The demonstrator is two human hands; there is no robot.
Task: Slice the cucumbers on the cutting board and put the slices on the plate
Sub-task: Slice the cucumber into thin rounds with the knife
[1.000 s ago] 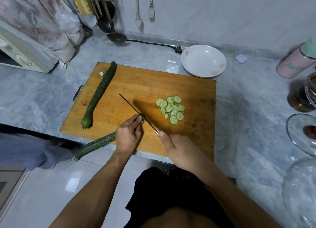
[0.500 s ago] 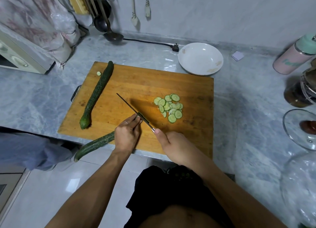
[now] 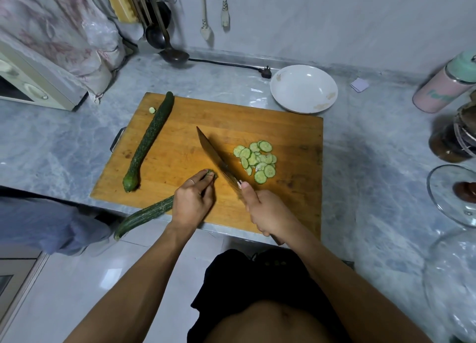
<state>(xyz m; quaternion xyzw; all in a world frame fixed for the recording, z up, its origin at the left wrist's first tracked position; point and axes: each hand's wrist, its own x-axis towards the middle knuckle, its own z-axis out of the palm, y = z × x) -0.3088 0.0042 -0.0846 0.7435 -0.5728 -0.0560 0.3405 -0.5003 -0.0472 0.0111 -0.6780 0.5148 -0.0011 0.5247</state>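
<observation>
a: two cucumbers in play, and the one being cut worries me. the left hand [image 3: 192, 203] has its fingers curled over the cucumber under the hand [image 3: 146, 215], and the cut end peeks out just past the fingertips [image 3: 206, 175], right beside the knife [image 3: 215, 157].

b: the right hand [image 3: 268, 214] is wrapped around the handle, forefinger lying up along the blade's spine. the blade looks tilted over rather than straight up, so i'd guess it's between strokes.

a: that's the risk. if it comes down before the fingertips tuck back, they're next to the edge. i can't tell how much gap there is.

b: also, the tail of that cucumber hangs well off the near edge of the cutting board [image 3: 296, 126], out over the floor. if the left hand eases its hold, the overhang could tip it off or roll it mid-cut.

a: and rolling under the blade gives wedge-shaped slices or a slip.

b: the cut slices [image 3: 257, 161] sit in a loose overlapping heap right of the blade, toward the middle of the board. none are on the plate [image 3: 283, 95] yet; it sits on the counter off the far right corner of the board.

a: so the heap may spread and some may slide off when scooped. the whole cucumber [image 3: 150, 139] lies untouched along the left side, well apart from the cutting, with a small cut stub [image 3: 152, 110] beside its far end.

b: plenty still to do, then.
</observation>
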